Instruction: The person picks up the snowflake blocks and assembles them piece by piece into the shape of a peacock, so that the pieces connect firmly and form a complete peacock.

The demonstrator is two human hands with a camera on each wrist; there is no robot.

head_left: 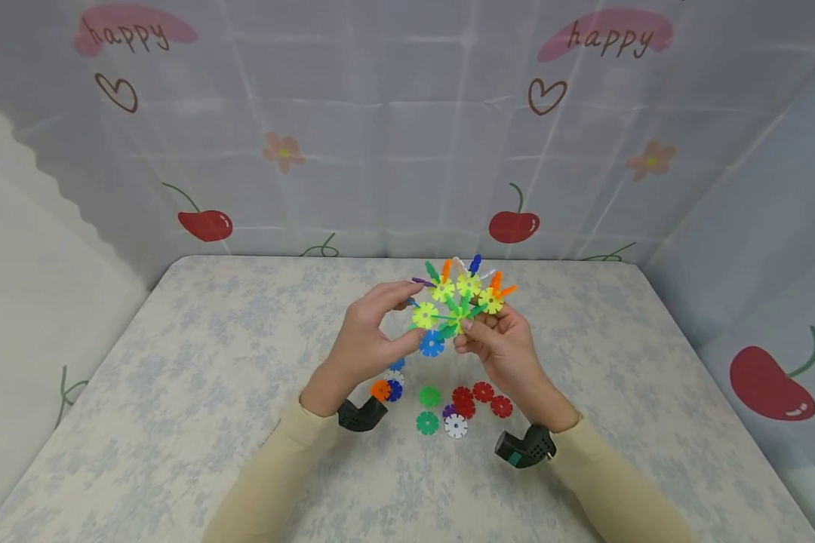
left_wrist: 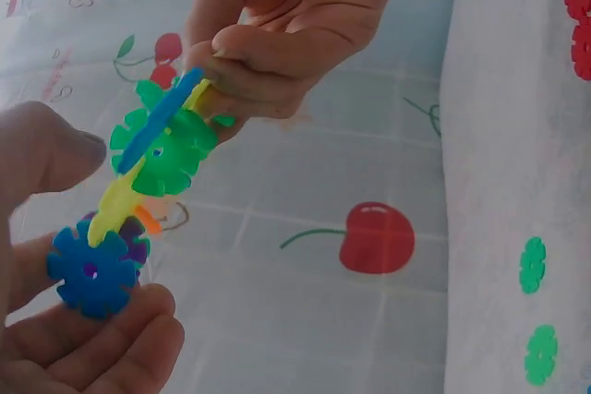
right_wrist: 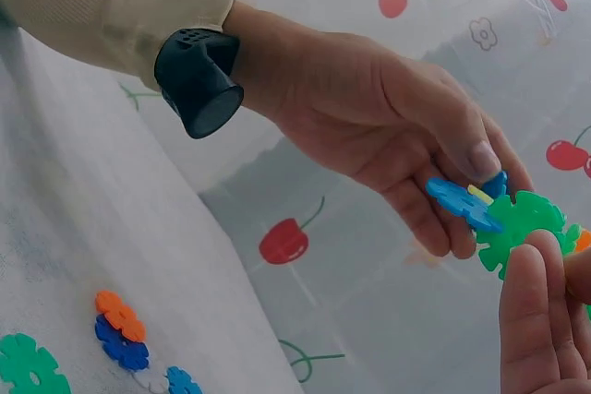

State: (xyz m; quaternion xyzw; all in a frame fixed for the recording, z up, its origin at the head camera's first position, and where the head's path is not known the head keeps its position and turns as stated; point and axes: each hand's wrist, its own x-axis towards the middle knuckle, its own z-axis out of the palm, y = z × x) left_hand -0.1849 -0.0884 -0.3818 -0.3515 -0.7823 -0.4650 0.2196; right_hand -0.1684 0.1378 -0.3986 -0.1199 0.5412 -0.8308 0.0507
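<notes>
A joined cluster of notched plastic snowflake discs (head_left: pixel 469 285), yellow, green, orange and blue, is held up above the table. My right hand (head_left: pixel 505 343) pinches its lower right part between thumb and fingers; in the left wrist view this hand (left_wrist: pixel 300 34) grips a yellow disc beside a green one (left_wrist: pixel 180 159). My left hand (head_left: pixel 373 324) arches around the cluster's left side. In the left wrist view, a blue disc (left_wrist: pixel 81 269) lies against its fingers (left_wrist: pixel 138 339), while the thumb stands apart from it. A blue disc (head_left: pixel 432 344) hangs at the cluster's bottom.
Loose discs lie on the pale patterned table (head_left: pixel 217 362) below the hands: several red ones (head_left: pixel 482 391), two green (head_left: pixel 428 423), a white one (head_left: pixel 456 426) over a purple one, and an orange one (head_left: pixel 380 390) beside blue ones. A printed curtain (head_left: pixel 380 151) hangs behind the table.
</notes>
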